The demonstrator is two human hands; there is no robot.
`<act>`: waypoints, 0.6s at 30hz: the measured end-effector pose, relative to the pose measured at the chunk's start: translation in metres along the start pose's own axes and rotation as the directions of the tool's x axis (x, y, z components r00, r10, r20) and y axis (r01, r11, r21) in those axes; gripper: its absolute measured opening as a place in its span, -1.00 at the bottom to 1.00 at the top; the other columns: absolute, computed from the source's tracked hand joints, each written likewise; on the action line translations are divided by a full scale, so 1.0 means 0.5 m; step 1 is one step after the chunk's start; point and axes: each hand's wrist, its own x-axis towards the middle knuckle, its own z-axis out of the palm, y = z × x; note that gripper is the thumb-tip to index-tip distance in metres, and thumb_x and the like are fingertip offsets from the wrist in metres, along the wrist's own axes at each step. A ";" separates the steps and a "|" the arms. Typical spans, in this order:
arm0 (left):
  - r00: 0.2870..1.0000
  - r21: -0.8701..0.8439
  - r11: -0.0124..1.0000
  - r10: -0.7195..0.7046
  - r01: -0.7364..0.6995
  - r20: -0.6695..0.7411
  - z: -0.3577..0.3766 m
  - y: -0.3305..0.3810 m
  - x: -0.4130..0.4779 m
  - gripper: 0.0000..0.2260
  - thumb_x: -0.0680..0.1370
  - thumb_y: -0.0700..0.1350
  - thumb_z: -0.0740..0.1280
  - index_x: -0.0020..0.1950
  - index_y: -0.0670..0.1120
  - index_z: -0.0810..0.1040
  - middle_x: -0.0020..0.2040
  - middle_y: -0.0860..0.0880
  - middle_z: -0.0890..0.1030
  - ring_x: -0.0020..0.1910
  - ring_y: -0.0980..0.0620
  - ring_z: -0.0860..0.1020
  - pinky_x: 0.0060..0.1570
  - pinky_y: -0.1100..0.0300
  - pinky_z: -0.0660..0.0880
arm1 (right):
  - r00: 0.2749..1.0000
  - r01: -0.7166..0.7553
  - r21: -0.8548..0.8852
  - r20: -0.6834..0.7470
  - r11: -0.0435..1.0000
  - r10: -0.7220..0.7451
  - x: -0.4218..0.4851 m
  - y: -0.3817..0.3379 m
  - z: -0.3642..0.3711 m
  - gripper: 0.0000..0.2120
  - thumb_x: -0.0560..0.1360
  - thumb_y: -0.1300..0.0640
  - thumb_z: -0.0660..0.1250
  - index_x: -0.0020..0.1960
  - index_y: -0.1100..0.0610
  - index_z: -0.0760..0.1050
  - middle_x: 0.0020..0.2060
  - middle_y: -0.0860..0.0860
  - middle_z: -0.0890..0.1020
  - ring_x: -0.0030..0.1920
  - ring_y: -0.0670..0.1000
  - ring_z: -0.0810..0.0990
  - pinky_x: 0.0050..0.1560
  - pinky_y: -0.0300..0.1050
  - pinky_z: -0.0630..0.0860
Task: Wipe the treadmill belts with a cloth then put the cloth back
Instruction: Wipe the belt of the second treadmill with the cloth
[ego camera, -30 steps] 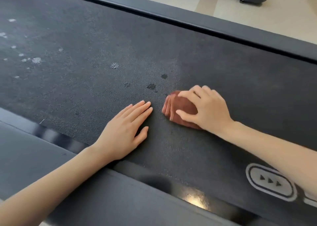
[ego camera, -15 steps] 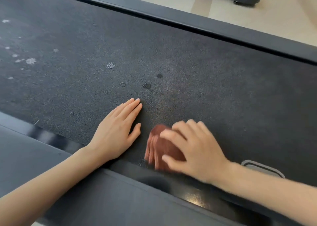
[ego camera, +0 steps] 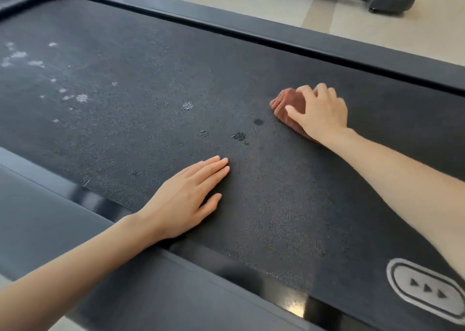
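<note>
Cloth (ego camera: 289,107): rust-brown, bunched into folds, lying on the belt right of the frame's centre under the right hand; its folded edge pokes out left of the fingers
Right hand (ego camera: 319,113): fingers curled over the cloth, thumb against its near side, gripping it and pressing it to the belt
Left hand (ego camera: 186,200): flat, fingers straight and together, palm down on the belt at lower centre, holding nothing, well apart from the cloth
Belt (ego camera: 151,79): dark and textured, its long axis running from upper left to lower right
Key relation: two dark wet spots (ego camera: 239,136) sit just left of and below the cloth, between the hands; the right hand is nearer them
Unwiped stretch: pale specks (ego camera: 83,98) scatter toward the upper left, so the stroke probably has to run leftward along the belt
Beyond: far side rail (ego camera: 276,36) above the cloth, arrow mark (ego camera: 427,289) at lower right
</note>
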 end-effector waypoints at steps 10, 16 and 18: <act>0.999 -0.054 0.998 0.014 -0.016 -0.042 0.011 -0.014 -0.013 -0.53 0.58 0.03 0.03 0.45 -0.12 0.32 0.47 -0.01 0.29 0.47 0.05 0.19 0.45 0.08 0.08 | 0.999 -0.015 -0.001 -0.036 1.000 0.015 0.058 -0.102 0.025 -0.50 0.54 -0.21 0.14 0.34 0.10 0.34 0.22 0.21 0.43 0.21 0.24 0.39 0.17 0.10 0.36; 0.999 -0.074 0.997 0.014 -0.017 -0.050 0.015 -0.018 -0.009 -0.52 0.57 0.03 0.03 0.45 -0.12 0.31 0.47 -0.01 0.29 0.48 0.05 0.17 0.47 0.14 0.05 | 0.903 0.419 0.043 -0.124 0.907 -0.412 -0.063 -0.145 0.013 -0.51 0.49 -0.22 0.15 0.27 0.06 0.42 -0.01 0.14 0.49 -0.03 0.16 0.48 -0.05 0.05 0.43; 0.998 -0.069 0.997 0.021 -0.025 -0.057 0.016 -0.017 -0.008 -0.53 0.57 0.01 0.05 0.43 -0.14 0.35 0.45 -0.04 0.33 0.46 0.02 0.22 0.45 0.08 0.13 | 0.854 0.515 0.061 -0.127 0.855 -0.505 -0.085 -0.110 0.005 -0.48 0.46 -0.26 0.13 0.24 0.05 0.47 -0.09 0.09 0.49 -0.10 0.13 0.50 -0.13 0.00 0.46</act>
